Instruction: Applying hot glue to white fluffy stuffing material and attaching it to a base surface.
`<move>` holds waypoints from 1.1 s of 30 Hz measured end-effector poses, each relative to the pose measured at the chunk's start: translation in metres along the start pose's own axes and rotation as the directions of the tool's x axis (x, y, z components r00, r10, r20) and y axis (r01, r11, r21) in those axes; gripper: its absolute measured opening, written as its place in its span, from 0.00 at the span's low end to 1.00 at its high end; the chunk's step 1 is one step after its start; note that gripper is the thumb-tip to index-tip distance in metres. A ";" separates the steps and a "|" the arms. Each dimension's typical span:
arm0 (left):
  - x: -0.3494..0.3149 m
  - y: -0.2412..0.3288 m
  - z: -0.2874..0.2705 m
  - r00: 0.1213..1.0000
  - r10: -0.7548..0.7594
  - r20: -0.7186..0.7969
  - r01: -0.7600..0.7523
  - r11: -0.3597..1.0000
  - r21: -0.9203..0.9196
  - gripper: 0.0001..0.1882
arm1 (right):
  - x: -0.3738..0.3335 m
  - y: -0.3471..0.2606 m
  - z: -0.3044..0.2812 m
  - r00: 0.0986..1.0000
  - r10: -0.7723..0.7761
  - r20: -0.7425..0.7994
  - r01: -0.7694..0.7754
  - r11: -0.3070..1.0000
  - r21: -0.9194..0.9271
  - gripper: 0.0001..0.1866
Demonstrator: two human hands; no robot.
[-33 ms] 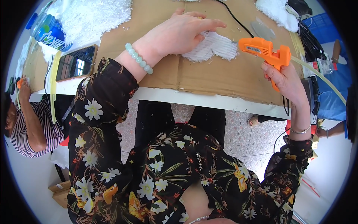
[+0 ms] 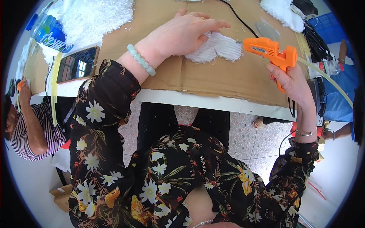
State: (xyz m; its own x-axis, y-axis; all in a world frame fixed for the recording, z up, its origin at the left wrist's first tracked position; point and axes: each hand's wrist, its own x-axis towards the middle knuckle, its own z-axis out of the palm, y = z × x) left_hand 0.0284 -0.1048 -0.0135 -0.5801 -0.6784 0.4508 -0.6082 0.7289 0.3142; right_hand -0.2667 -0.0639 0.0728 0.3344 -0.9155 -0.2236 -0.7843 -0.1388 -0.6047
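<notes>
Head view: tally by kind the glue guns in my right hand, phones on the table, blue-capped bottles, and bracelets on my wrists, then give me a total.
Orange glue gun in the right hand: 1
Phone: 1
Blue-capped bottle: 1
Bracelets: 2, a green bead bracelet and a silver-coloured bangle
Total: 5

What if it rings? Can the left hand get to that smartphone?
Probably yes: the smartphone lies uncovered, left of the left hand, and nothing seems to block the way, though that hand is over at the ribbed white fabric piece.
</notes>
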 end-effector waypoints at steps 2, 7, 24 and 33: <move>0.000 -0.001 0.001 1.000 0.009 -0.008 -0.009 1.000 -0.008 0.29 | -0.001 0.003 -0.001 1.000 -0.013 -0.007 0.013 1.000 -0.003 0.16; 0.002 -0.002 0.003 1.000 0.024 -0.013 -0.025 1.000 -0.010 0.29 | -0.006 0.004 -0.001 0.999 -0.020 -0.043 0.021 0.999 0.031 0.17; 0.004 0.004 -0.005 1.000 0.000 0.031 0.004 0.995 -0.102 0.33 | -0.004 0.008 0.004 0.997 -0.044 -0.062 0.065 0.913 0.403 0.16; 0.021 0.020 -0.019 0.973 -0.203 0.111 0.228 0.926 -0.301 0.28 | 0.029 -0.017 0.052 0.961 0.136 -0.243 0.184 0.344 0.921 0.18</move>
State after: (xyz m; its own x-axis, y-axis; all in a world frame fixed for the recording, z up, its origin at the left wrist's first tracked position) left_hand 0.0142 -0.1025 0.0184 -0.5013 -0.8181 0.2818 -0.5326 0.5484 0.6447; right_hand -0.2166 -0.0684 0.0363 0.0875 -0.9899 -0.1119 0.2724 0.1318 -0.9531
